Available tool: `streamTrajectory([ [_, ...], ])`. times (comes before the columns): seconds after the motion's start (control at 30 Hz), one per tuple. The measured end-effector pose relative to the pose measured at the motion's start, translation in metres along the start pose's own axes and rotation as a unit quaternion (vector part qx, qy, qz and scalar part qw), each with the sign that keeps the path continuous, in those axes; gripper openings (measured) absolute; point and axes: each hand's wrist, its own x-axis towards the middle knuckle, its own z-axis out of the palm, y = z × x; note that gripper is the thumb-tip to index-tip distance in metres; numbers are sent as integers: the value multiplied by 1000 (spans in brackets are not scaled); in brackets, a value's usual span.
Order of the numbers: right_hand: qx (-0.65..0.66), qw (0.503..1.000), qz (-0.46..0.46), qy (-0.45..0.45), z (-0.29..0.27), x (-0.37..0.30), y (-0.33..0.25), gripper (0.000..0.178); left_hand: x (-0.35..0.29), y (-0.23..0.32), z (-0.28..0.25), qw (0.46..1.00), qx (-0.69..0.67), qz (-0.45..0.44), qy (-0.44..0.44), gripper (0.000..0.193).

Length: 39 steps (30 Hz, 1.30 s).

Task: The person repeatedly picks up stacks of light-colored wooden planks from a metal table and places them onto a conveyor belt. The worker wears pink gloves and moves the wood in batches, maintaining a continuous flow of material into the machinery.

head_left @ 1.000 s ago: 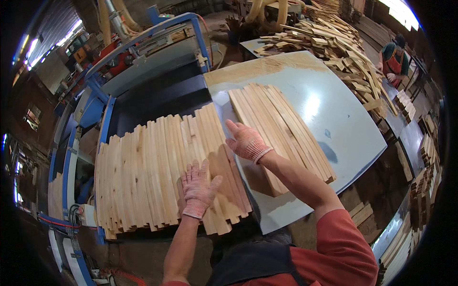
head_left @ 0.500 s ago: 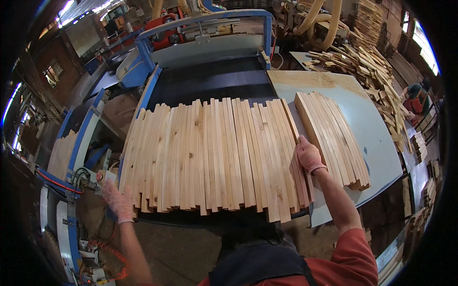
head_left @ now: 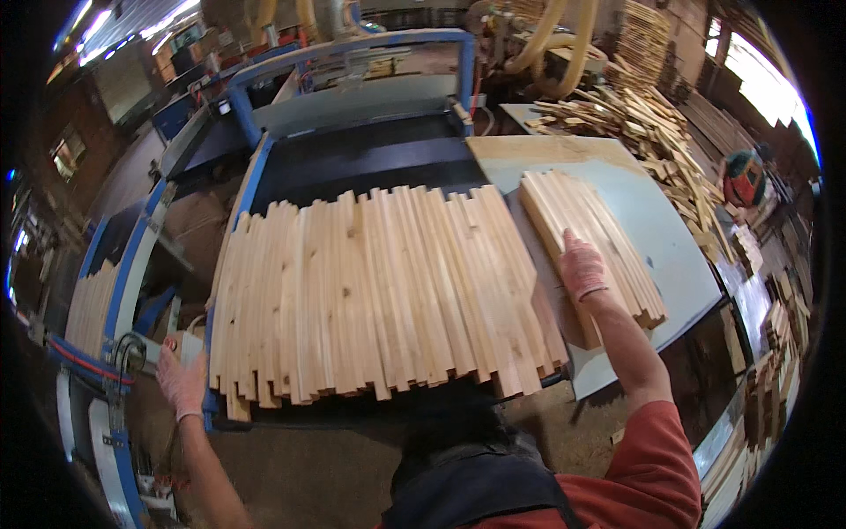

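Note:
Pale wooden strips point(head_left: 352, 291) lie side by side in a wide row on the dark belt point(head_left: 370, 159) of a blue-framed machine, their ends uneven. On the grey-white board to the right sits a smaller bundle of strips point(head_left: 608, 238). My right hand point(head_left: 583, 267), in a pink work glove, closes on a wooden strip point(head_left: 590, 328) along the bundle's left side; the hand covers part of it. At the row's near left corner, my gloved left hand point(head_left: 181, 383) has its fingers apart, beside a small box with a red button point(head_left: 171, 343). Whether it touches the box I cannot tell.
The grey-white board point(head_left: 679, 264) adjoins the belt on the right. Behind it rises a heap of loose wood offcuts point(head_left: 630, 128). A second blue-framed conveyor point(head_left: 132, 256) with strips stands at left. Another person point(head_left: 745, 181) is at the far right.
My right hand has gone from the row's right edge to the bundle, a strip with it. My left hand has shifted left, nearer the button box. The whole view has swung slightly.

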Motion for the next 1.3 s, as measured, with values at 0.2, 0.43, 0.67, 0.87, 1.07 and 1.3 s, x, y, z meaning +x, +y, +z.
streamTrajectory([
  [0.2, 13, 1000, -3, 23, 9, -34, -1, 48, -94, -6, -9, 877, -479, 29, 25, 57],
  [0.43, 28, 999, 24, 13, 14, -15, -2, 43, -240, 139, -44, 483, -703, 166, -495, 51],
  [0.67, 33, 998, 9, 52, 11, -17, -5, 33, -330, 212, -13, 431, -635, 39, -640, 52],
  [0.87, 80, 996, 30, 22, -1, -23, -5, 48, -333, 249, -57, 419, -658, 93, -619, 47],
  [1.07, 337, 933, -115, 47, -52, -120, -58, 65, -327, 255, -10, 446, -578, 83, -678, 52],
  [1.3, 582, 728, 6, -362, -46, -322, -57, 58, -355, 308, 6, 347, -480, 154, -791, 66],
])
